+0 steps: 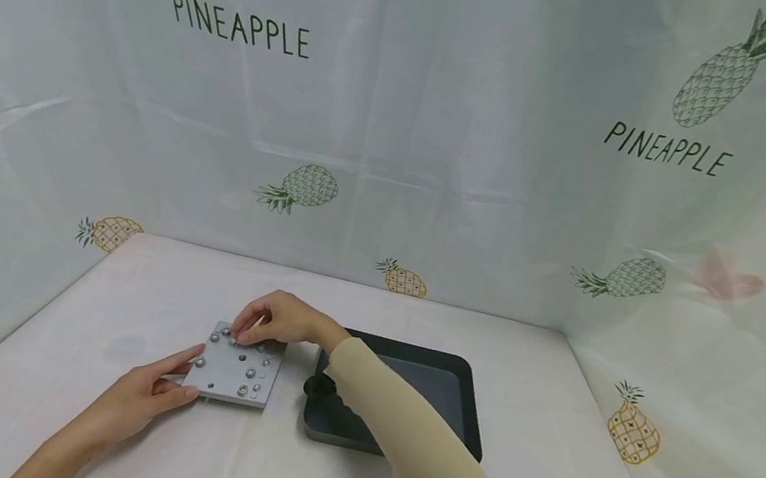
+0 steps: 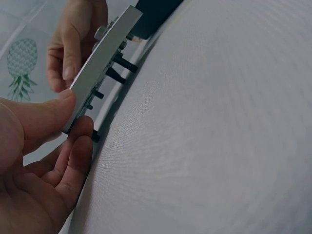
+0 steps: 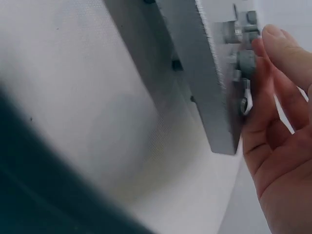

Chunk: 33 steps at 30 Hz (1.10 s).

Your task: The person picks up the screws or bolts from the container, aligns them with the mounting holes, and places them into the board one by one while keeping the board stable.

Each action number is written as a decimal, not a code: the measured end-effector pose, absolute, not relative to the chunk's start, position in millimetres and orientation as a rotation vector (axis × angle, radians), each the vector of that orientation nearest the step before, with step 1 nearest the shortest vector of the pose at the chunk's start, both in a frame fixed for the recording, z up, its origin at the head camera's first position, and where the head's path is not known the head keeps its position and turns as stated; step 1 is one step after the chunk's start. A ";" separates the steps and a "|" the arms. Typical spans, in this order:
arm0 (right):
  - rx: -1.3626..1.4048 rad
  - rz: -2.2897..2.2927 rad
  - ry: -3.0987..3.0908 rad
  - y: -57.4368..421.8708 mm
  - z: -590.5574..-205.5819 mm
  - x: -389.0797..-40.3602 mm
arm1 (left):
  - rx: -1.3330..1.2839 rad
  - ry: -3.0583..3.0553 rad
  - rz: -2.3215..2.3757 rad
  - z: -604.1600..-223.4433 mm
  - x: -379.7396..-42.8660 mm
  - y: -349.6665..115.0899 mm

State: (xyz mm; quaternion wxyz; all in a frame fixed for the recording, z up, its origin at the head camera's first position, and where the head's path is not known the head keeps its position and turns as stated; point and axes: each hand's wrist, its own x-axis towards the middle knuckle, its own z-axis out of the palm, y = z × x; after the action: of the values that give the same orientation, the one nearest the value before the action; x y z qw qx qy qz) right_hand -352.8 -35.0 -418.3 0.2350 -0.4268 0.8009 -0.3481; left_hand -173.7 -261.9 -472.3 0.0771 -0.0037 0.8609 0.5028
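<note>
A silver metal plate [image 1: 224,373] with several bolts set in its face is left of centre on the table. My left hand [image 1: 130,401] grips its near left edge, thumb on the edge and fingers beneath, as the left wrist view shows. Dark bolt shanks [image 2: 126,63] stick out below the plate. Over the plate's far edge, my right hand [image 1: 286,317] has curled fingers and pinches a bolt [image 3: 251,33]; the fingertips partly hide it. Other bolt heads [image 3: 246,63] stand beside those fingers.
Right of the plate lies a black tray [image 1: 468,389], partly covered by my right sleeve [image 1: 410,438]. A dark round-ended object [image 1: 319,387] sits at the tray's left rim. Pineapple-printed sheeting [image 1: 449,115] hangs behind the white table [image 1: 148,276] and at its sides.
</note>
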 end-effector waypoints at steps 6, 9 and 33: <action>-1.217 -0.911 2.295 -12.7 -403.6 -348.1 | -0.021 2.578 1.503 -474.1 -175.1 -261.7; -1.225 -0.935 2.347 4.6 -392.2 -341.6 | -0.017 2.590 1.486 -475.1 -175.1 -263.3; -1.193 -0.958 2.608 135.4 -368.2 -326.6 | -0.048 2.583 1.521 -474.5 -175.4 -257.5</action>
State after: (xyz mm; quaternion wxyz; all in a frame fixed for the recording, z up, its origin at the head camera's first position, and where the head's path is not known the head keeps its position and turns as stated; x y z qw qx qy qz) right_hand -326.6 135.4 -368.2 0.0591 -0.3938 0.8610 -0.3163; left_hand -175.4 -257.5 -474.5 0.0717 -0.0159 0.8594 0.5059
